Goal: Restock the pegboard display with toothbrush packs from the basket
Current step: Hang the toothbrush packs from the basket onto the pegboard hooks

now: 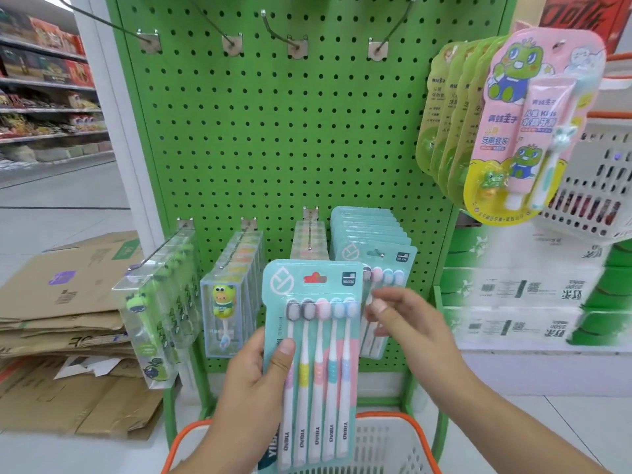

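Observation:
My left hand point(254, 378) grips a teal toothbrush pack point(316, 336) with several brushes, held upright in front of the green pegboard point(273, 131). My right hand point(403, 323) is just right of the pack's top, fingers loosely curled, touching the pack's right edge and the row of matching teal packs point(371, 241) hanging on a hook. Whether it pinches anything is unclear. The white basket with an orange rim point(393, 439) sits below my hands, with another teal pack partly hidden inside.
Clear boxed kids' toothbrushes point(160, 302) point(232, 292) hang on lower hooks at left. Several upper hooks point(297, 42) are bare. Pink and green kids' toothpaste packs point(533, 124) hang at upper right. Flattened cardboard point(68, 319) lies at left, stacked cartons point(530, 295) at right.

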